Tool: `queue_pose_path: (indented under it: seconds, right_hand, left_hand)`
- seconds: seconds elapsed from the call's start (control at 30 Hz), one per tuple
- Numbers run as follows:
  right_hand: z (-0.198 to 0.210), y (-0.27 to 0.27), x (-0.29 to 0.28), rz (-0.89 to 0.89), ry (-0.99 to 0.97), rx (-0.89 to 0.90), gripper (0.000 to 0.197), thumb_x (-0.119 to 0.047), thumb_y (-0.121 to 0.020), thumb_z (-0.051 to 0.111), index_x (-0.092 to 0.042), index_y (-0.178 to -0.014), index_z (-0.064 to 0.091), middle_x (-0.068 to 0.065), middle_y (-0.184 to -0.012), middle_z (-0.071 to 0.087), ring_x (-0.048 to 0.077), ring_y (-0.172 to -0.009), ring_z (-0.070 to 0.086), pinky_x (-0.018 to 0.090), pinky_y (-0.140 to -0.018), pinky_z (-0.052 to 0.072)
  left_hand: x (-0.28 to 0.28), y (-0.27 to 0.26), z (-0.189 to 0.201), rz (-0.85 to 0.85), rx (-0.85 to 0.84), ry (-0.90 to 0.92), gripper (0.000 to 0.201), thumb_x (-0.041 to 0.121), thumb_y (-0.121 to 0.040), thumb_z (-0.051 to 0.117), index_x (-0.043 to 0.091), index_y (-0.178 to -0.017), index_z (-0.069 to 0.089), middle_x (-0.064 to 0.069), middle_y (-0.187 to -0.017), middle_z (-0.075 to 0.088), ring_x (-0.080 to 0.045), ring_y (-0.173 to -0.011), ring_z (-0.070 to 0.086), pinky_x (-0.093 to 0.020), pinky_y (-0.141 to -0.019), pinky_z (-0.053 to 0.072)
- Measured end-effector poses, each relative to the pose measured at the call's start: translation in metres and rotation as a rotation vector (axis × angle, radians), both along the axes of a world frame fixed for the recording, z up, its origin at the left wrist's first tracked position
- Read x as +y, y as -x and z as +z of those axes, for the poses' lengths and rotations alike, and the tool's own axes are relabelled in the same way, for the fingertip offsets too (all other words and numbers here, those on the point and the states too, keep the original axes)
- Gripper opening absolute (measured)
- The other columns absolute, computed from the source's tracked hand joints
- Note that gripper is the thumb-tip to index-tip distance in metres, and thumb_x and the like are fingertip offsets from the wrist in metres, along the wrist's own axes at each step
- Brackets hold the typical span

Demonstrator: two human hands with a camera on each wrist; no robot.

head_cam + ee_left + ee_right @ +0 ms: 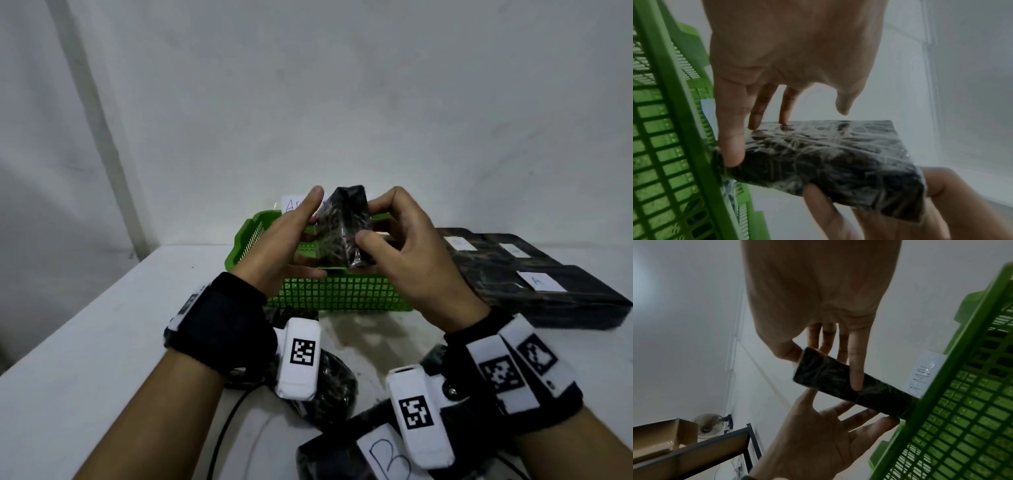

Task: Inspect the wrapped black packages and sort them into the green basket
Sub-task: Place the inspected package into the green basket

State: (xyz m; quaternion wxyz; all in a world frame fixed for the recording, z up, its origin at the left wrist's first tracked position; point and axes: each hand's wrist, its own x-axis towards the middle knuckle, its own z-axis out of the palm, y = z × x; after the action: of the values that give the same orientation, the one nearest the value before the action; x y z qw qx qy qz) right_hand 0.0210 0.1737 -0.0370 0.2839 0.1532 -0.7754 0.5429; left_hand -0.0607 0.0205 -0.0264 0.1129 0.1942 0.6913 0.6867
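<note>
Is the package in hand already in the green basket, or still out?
Out. The wrapped black package is held up above the green basket between the left hand and right hand.

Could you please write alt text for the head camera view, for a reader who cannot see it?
Two bare hands, the left hand and right hand, hold a plastic-wrapped black package upright above a green basket on a white table. More black packages, some with paper labels, lie to the right and nearer the camera.
</note>
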Motion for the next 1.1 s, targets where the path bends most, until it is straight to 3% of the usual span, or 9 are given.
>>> queue_pose_path:
  seconds: [0.07, 0.13, 0.27, 0.5, 0.63, 0.73, 0.83, 0.93, 1.1]
  right_hand:
    - [-0.003, 0.002, 0.001, 0.029, -0.022, -0.012, 0.014, -0.028, -0.086, 0.063, -0.031, -0.094, 0.051, -0.013, -0.094, 0.067, 0.018, -0.095, 0.069, 0.05, -0.081, 0.061]
    - [-0.005, 0.003, 0.001, 0.053, -0.034, -0.035, 0.017, -0.031, -0.082, 0.065, -0.033, -0.093, 0.052, -0.008, -0.101, 0.066, 0.02, -0.104, 0.066, 0.049, -0.086, 0.059]
    - [-0.002, 0.003, 0.002, 0.139, 0.034, -0.068, 0.021, -0.038, -0.08, 0.07, -0.032, -0.096, 0.058, -0.005, -0.124, 0.063, 0.022, -0.121, 0.061, 0.059, -0.101, 0.051]
    - [0.011, 0.0, 0.009, 0.113, 0.353, -0.25, 0.054, -0.047, -0.088, 0.064, -0.032, -0.137, 0.05, -0.004, -0.127, 0.069, 0.019, -0.109, 0.072, 0.039, -0.075, 0.06]
    - [0.015, -0.003, 0.011, 0.023, 0.34, -0.208, 0.042, -0.021, -0.097, 0.062, -0.027, -0.137, 0.05, -0.001, -0.11, 0.074, 0.012, -0.091, 0.075, 0.025, -0.062, 0.057]
    - [0.014, -0.004, 0.012, -0.03, 0.311, -0.143, 0.045, -0.016, -0.095, 0.065, -0.025, -0.136, 0.049, 0.007, -0.119, 0.067, 0.01, -0.088, 0.074, 0.023, -0.062, 0.058]
    - [0.012, -0.005, 0.014, -0.04, 0.252, -0.133, 0.06, -0.02, -0.091, 0.073, -0.027, -0.143, 0.042, 0.004, -0.13, 0.063, 0.012, -0.099, 0.074, 0.035, -0.078, 0.063]
    - [0.018, -0.006, 0.018, 0.04, 0.258, -0.129, 0.073, -0.036, -0.087, 0.072, -0.032, -0.15, 0.035, -0.001, -0.139, 0.062, 0.018, -0.117, 0.068, 0.056, -0.104, 0.051]
    - [0.045, -0.025, 0.021, 0.29, 0.524, -0.044, 0.06, -0.048, -0.097, 0.044, -0.017, -0.148, 0.048, 0.007, -0.137, 0.065, 0.029, -0.126, 0.062, 0.055, -0.101, 0.053]
  left_hand:
    - [0.0, -0.001, 0.003, -0.023, -0.019, 0.006, 0.042, 0.062, -0.092, 0.052, 0.025, -0.094, 0.07, 0.003, -0.097, 0.075, -0.017, -0.083, 0.074, -0.032, -0.062, 0.061]
    - [-0.002, 0.002, 0.004, -0.024, -0.072, -0.069, 0.036, 0.055, -0.091, 0.06, 0.023, -0.102, 0.071, -0.006, -0.123, 0.064, -0.023, -0.1, 0.068, -0.029, -0.059, 0.059]
    - [-0.005, 0.008, 0.007, -0.029, -0.027, -0.25, 0.074, 0.047, -0.067, 0.082, 0.013, -0.13, 0.062, -0.009, -0.135, 0.06, -0.021, -0.098, 0.071, -0.027, -0.075, 0.056]
    - [0.004, 0.0, 0.005, -0.178, 0.209, -0.318, 0.066, 0.019, -0.065, 0.084, 0.018, -0.124, 0.056, -0.01, -0.125, 0.065, -0.017, -0.113, 0.067, -0.028, -0.092, 0.053]
    - [0.009, -0.006, 0.003, -0.264, 0.292, -0.24, 0.067, 0.014, -0.067, 0.083, 0.015, -0.128, 0.055, -0.006, -0.13, 0.064, -0.021, -0.119, 0.064, -0.035, -0.097, 0.052]
    - [0.007, -0.008, 0.005, -0.264, 0.318, -0.135, 0.07, 0.011, -0.076, 0.082, 0.018, -0.137, 0.049, -0.001, -0.139, 0.06, -0.02, -0.12, 0.064, -0.039, -0.098, 0.054]
    - [0.005, -0.01, 0.006, -0.273, 0.346, -0.096, 0.076, 0.013, -0.074, 0.081, 0.02, -0.141, 0.045, -0.002, -0.136, 0.062, -0.02, -0.113, 0.068, -0.032, -0.091, 0.057]
    - [0.0, -0.011, 0.007, -0.252, 0.477, -0.093, 0.078, 0.005, -0.075, 0.081, 0.031, -0.139, 0.046, 0.004, -0.139, 0.059, -0.017, -0.12, 0.064, -0.034, -0.095, 0.055]
    - [-0.001, -0.011, 0.009, -0.174, 0.771, 0.003, 0.085, -0.01, -0.075, 0.075, 0.028, -0.142, 0.039, 0.011, -0.151, 0.043, -0.004, -0.142, 0.039, -0.028, -0.113, 0.04]
